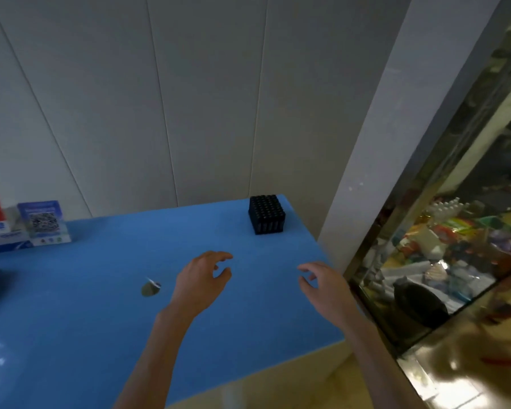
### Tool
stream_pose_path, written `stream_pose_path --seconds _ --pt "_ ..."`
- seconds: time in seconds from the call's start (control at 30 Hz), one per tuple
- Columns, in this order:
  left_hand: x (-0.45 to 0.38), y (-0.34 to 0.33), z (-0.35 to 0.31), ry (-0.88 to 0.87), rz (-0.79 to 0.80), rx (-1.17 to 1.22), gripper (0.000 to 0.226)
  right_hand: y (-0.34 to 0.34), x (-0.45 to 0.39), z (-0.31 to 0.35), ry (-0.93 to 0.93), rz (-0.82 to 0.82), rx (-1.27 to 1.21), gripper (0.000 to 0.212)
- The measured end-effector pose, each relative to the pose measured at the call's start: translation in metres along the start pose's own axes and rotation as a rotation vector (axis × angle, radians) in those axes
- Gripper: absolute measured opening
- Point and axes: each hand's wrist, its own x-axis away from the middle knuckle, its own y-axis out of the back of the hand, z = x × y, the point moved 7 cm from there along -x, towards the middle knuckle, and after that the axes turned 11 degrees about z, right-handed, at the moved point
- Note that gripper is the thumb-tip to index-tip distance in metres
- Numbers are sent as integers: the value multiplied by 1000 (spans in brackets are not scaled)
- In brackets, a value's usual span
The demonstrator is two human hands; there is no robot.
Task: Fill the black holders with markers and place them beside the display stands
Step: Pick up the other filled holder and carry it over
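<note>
Markers are seen packed upright in the black holder [266, 214], which is set at the far right corner of the blue table [86, 305], well apart from the display stands [43, 222] at far left. Nothing is held by the left hand [199, 281] or the right hand [322, 286]; both are poised above the table with fingers loosely curled

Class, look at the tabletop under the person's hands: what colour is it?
Plain bright blue tabletop, seen in the head view, the only one given.
</note>
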Motion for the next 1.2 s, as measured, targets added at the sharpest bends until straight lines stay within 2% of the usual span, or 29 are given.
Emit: stream_pose_path --seconds 0.23,0.6,0.8,1.1,1.2 --pt "-63 -14 -12 104 -26 -21 28 19 -75 -45 28 102 -24 27" --pt "-146 -65 0 250 81 -81 32 21 -186 -106 46 211 -75 23" --pt "-193 -97 10 374 112 -48 38 6 -248 -128 81 330 -68 26" --pt "-253 -133 36 495 279 -67 54 -34 -318 -147 39 477 -59 32" --pt "-270 -138 43 512 318 -115 67 -50 -336 -155 12 509 -33 51"
